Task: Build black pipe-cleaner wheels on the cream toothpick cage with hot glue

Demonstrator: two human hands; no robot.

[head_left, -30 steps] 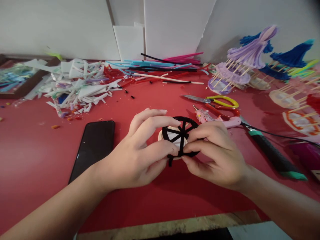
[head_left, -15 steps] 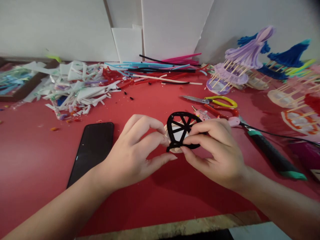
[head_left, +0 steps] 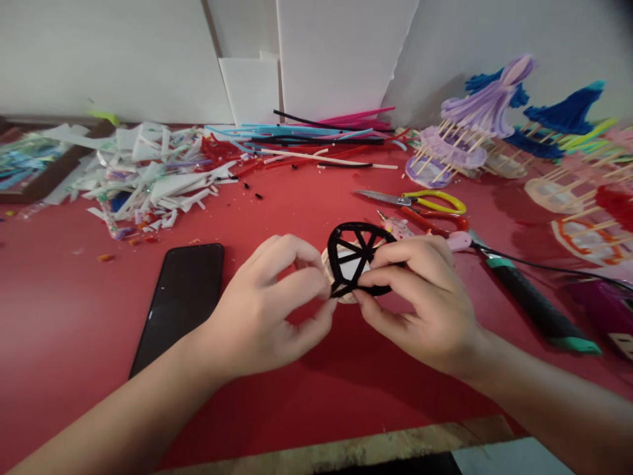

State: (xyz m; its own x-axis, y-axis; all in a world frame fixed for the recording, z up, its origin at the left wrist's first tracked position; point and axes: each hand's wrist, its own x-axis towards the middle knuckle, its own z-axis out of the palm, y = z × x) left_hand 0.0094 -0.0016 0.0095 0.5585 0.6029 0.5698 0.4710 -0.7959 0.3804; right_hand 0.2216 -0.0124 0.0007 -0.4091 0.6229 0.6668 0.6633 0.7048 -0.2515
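Between my hands is a black pipe-cleaner wheel (head_left: 350,258), a ring with several spokes meeting near its centre. My right hand (head_left: 420,297) pinches its right and lower edge between thumb and fingers. With thumb and forefinger, my left hand (head_left: 281,300) pinches a short black end at the wheel's lower left. Behind the wheel is a round cream piece with a white middle (head_left: 326,264), mostly covered by it; whether the two are joined I cannot tell.
A black phone (head_left: 178,303) lies left of my left hand. Scissors (head_left: 435,201), a glue gun (head_left: 459,241) and a green-and-black cutter (head_left: 537,303) lie to the right. Pipe cleaners (head_left: 316,132) and white scraps (head_left: 158,171) lie at the back; pipe-cleaner models (head_left: 487,112) stand back right.
The thumb of my left hand has closed up against its fingers, onto the wheel's lower-left end. My right hand keeps its grip on the wheel.
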